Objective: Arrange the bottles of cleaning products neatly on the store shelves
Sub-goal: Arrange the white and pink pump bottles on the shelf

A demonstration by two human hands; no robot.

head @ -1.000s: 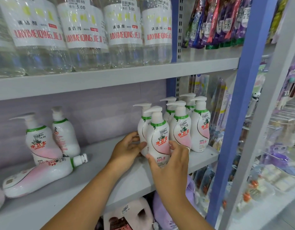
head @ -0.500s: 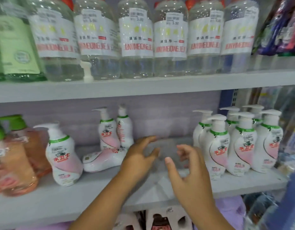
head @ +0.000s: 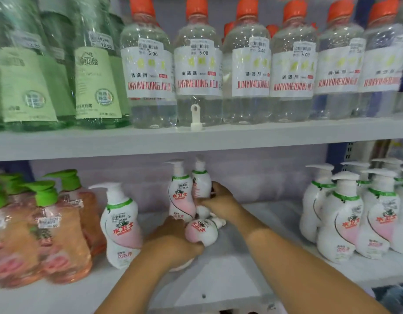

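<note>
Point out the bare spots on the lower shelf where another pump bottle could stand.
Bare shelf lies between the right hand and the white pump-bottle cluster; the front edge before both arms is also bare. The left end is crowded with orange bottles.

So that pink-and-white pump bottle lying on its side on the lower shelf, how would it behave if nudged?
The fallen bottle has a rounded body, so it would probably roll, though its pump end might make it curve. The left hand holds it from the left and would likely stop a roll that way. Its glossy plastic may be slippery.
</note>
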